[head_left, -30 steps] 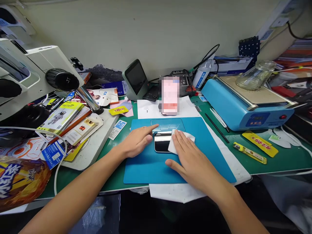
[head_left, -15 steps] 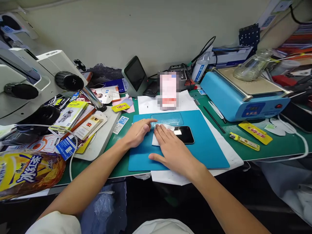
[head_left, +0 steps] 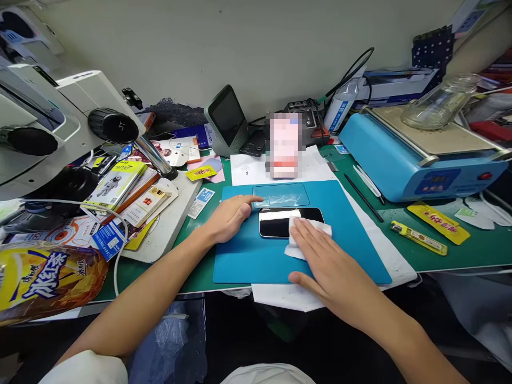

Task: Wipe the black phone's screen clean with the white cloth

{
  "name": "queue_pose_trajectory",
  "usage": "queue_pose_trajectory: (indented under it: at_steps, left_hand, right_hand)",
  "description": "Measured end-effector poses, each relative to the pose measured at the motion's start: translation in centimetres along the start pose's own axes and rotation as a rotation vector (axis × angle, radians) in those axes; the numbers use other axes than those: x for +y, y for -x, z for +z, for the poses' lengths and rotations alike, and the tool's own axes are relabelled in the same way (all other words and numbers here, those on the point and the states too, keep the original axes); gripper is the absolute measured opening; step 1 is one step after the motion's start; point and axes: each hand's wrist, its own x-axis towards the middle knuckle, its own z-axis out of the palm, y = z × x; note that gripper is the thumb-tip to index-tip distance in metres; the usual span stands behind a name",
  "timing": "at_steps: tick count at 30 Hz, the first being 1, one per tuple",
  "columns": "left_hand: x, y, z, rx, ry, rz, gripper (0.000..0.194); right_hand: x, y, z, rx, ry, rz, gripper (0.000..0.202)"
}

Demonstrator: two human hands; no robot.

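Observation:
A phone (head_left: pixel 274 222) lies on the blue mat (head_left: pixel 256 266), its black, glossy face up and a bright reflection across it. My right hand (head_left: pixel 326 261) rests flat on a white wipe (head_left: pixel 294 249) that covers the phone's right part. Its fingers are stretched out side by side, and the thumb stands apart, off the wipe. My left hand (head_left: pixel 230 216) holds nothing; its index finger is extended, the other fingers partly curled. That fingertip is by the left end of a clear phone-shaped sheet (head_left: pixel 280 196) with a dark outline, behind the phone. Whether it touches the sheet I cannot tell.
Behind the mat stands a blurred, lit screen (head_left: pixel 284 144). A blue heating plate machine (head_left: pixel 412 154) with a glass jar (head_left: pixel 440 104) is at right, near a yellow cutter (head_left: pixel 418 238). A microscope (head_left: pixel 80 117), packets and a drink bottle (head_left: pixel 52 280) crowd the left.
My right hand and the wipe have slid right across the phone, uncovering its left part. My left hand stays by the clear sheet. The view has shifted slightly.

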Motion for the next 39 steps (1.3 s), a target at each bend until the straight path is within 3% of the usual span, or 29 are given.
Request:
queue_pose_trajectory:
  at_steps: [7,14,20,31,39]
  left_hand:
    - [-0.1,0.0,0.0,-0.008,0.020,0.020,0.094]
    - [0.2,-0.1,0.1,0.006,0.036,0.019,0.091]
    - [0.3,-0.1,0.2,0.002,0.041,0.024,0.095]
    - [0.3,-0.1,0.3,0.002,0.019,0.054,0.093]
    - [0.4,0.0,0.0,-0.031,0.020,0.055,0.095]
  right_hand:
    - [2.8,1.8,-0.3,0.011,0.074,0.089,0.087]
    - [2.9,-0.8,-1.7,-0.125,0.055,0.232,0.090]
    - [2.1,-2.2,-1.8,-0.126,0.054,0.270,0.095]
    - [-2.2,-4.3,-1.5,-0.144,-0.036,0.140,0.098]
    - [-2.0,-1.6,-0.6,-0.062,-0.035,0.054,0.085]
